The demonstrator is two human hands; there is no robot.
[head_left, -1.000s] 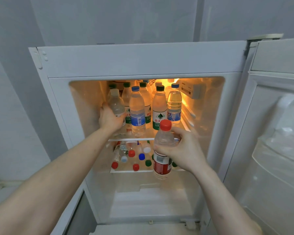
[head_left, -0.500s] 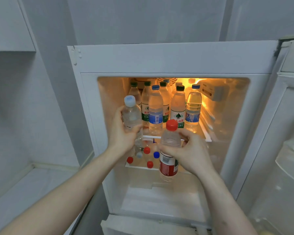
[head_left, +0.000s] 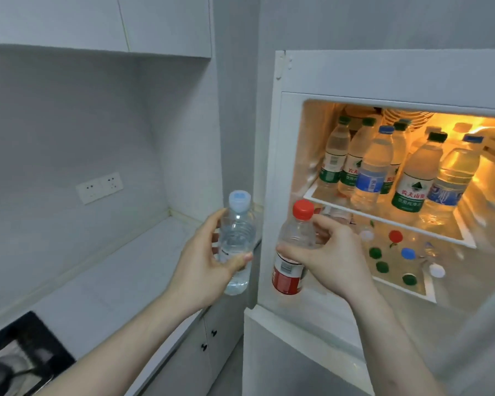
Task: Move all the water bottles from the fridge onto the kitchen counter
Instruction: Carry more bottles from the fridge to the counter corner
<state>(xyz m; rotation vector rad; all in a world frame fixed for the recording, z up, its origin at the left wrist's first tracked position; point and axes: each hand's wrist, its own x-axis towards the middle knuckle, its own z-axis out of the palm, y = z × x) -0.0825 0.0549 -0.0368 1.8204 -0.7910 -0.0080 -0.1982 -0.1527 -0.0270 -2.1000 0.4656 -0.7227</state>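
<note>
1. Left hand (head_left: 203,270) fingers wrapped round pale-cap bottle (head_left: 236,241), upright over counter (head_left: 120,281) edge.
2. Right hand (head_left: 330,258) fingers grip red-cap bottle (head_left: 293,250), in front of open fridge (head_left: 383,72).
3. More bottles (head_left: 375,170) on fridge shelves.

"农夫山泉" on green-labelled bottle (head_left: 409,192)

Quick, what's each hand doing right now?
Left hand: holding the pale-blue-capped bottle.
Right hand: holding the red-capped bottle.
</note>
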